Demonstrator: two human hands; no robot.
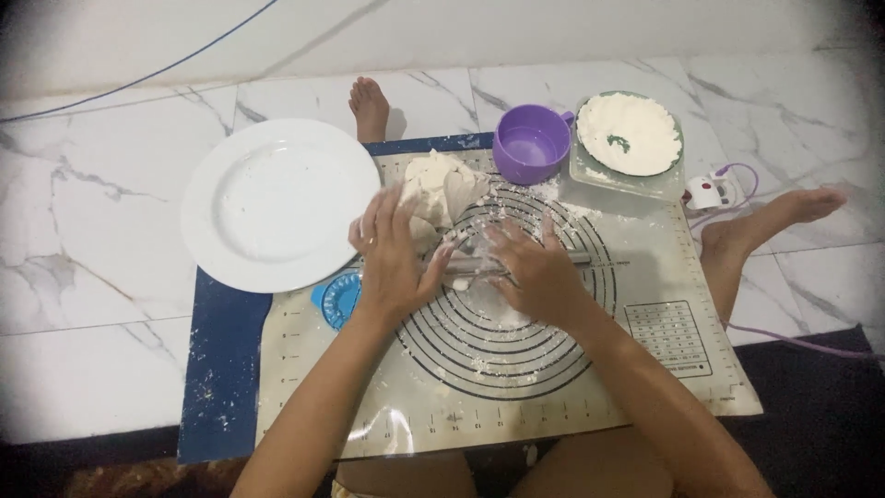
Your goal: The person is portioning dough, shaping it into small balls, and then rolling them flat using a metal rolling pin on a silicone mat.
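On the marble floor lies a pale baking mat printed with concentric rings, and everything else is best placed against it. At the centre of those rings both hands press palm-down on a slim rolling pin, which runs left to right across the circles; its right end sticks out past the fingers. The left hand lies flat and open, fingers spread, over the pin's left part, and the right hand lies likewise open over its middle. Neither curls round the pin, a hold that suits rolling under the palms. A small piece of dough shows between and under the hands, partly hidden.

A larger lump of dough sits at the mat's far edge, just beyond the left hand, apparently kept within reach. Loose flour dusts the rings, likely against sticking. Off the mat's far-left corner rests an empty white plate. A purple cup stands at the far edge, with a bowl of flour beside it. A blue round mould lies on the mat's left edge by the left wrist.
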